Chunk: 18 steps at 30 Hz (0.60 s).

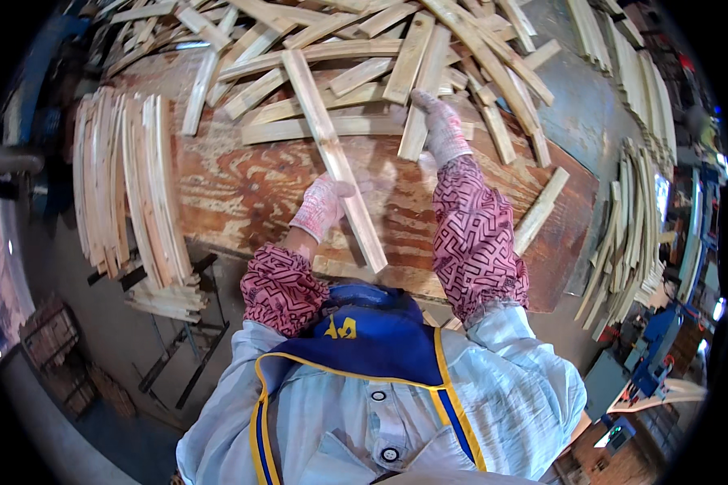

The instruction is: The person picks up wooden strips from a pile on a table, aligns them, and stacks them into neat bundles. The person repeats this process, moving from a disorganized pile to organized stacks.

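Note:
My left hand (pixel 322 206), in a whitish-pink knit glove, is closed around a long wooden slat (pixel 321 121). That slat slants from the pile down toward my apron, its near end over the table's front part. Farther forward and to the right, my gloved right hand (pixel 445 133) is closed on another wooden slat (pixel 414 133) at the near edge of the pile; its fingers are partly blurred. A shorter slat (pixel 410 61) lies against that one on its left. The heap of loose slats (pixel 332 85) spreads across the far side of the worn plywood table (pixel 243 182).
Neat stacks of slats (pixel 150 186) stand at the left on a dark metal frame (pixel 190 356). One loose slat (pixel 542 210) lies near the table's right edge. More stacked strips (pixel 627 234) stand at the right, beyond them a blue-grey machine (pixel 635 364).

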### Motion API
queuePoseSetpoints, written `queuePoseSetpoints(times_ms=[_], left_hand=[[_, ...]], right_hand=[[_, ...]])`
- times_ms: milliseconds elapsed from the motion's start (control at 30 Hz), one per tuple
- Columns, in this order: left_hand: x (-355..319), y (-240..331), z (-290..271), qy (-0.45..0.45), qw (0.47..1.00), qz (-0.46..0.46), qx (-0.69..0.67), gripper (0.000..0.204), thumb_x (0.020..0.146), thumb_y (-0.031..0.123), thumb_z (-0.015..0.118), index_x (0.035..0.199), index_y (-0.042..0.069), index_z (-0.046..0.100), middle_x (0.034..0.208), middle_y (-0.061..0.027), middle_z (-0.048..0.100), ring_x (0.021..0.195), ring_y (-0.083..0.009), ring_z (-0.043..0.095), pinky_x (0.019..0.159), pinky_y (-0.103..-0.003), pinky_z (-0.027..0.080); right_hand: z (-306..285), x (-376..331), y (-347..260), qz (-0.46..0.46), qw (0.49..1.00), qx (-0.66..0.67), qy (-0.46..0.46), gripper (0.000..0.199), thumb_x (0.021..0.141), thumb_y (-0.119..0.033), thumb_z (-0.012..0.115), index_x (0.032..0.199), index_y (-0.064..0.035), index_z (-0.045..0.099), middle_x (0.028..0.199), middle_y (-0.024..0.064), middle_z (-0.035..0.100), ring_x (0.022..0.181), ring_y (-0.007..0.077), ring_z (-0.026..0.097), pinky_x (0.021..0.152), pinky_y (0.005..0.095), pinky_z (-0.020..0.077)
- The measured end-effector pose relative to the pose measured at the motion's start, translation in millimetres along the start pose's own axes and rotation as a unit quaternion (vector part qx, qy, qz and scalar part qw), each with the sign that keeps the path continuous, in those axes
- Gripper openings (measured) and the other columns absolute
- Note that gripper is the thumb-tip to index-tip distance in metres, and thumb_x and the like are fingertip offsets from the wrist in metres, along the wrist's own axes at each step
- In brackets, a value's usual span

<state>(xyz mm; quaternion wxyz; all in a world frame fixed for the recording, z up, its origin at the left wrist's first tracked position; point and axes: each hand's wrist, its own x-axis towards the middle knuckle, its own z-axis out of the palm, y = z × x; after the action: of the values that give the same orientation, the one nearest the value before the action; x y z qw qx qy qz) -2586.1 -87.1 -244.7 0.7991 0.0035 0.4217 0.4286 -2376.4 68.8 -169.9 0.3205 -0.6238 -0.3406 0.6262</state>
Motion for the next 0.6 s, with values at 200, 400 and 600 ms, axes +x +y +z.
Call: queuePoseSetpoints(times_ms=[200, 400, 600], left_hand=[[-39.3, 22.0, -11.1, -0.064, 0.995, 0.041, -0.060, 0.075, 0.073, -0.002, 0.065, 0.141, 0.006, 0.034, 0.135, -0.0269, 0.048, 0.122, -0.0428, 0.050, 0.103, -0.056, 0.043], [-32.2, 23.2, -47.6, -0.040, 0.995, 0.070, -0.053, 0.068, 0.075, -0.001, 0.064, 0.138, 0.003, 0.039, 0.125, -0.0256, 0.055, 0.113, -0.0398, 0.057, 0.099, -0.053, 0.047], [-92.3, 48.0, -61.9, 0.191, 0.930, 0.165, 0.268, 0.031, 0.083, 0.015, 0.067, 0.107, -0.003, 0.061, 0.088, -0.0130, 0.068, 0.073, -0.0233, 0.066, 0.066, -0.033, 0.055]], right_hand=[[-40.0, -90.0, 91.4, -0.034, 0.994, -0.087, -0.049, 0.034, 0.094, -0.024, 0.054, 0.115, 0.0003, 0.064, 0.101, 0.0112, 0.070, 0.090, 0.0188, 0.068, 0.075, 0.0335, 0.0547], [-48.8, -220.2, 135.8, 0.150, 0.968, 0.202, 0.002, 0.041, 0.097, -0.034, 0.048, 0.127, -0.0077, 0.055, 0.085, 0.0104, 0.066, 0.076, 0.0226, 0.066, 0.070, 0.0337, 0.0539], [-24.7, -228.3, 175.1, 0.015, 0.990, -0.099, 0.095, 0.043, 0.096, -0.029, 0.051, 0.128, -0.0008, 0.055, 0.111, 0.0186, 0.064, 0.105, 0.0259, 0.060, 0.092, 0.0340, 0.0456]])
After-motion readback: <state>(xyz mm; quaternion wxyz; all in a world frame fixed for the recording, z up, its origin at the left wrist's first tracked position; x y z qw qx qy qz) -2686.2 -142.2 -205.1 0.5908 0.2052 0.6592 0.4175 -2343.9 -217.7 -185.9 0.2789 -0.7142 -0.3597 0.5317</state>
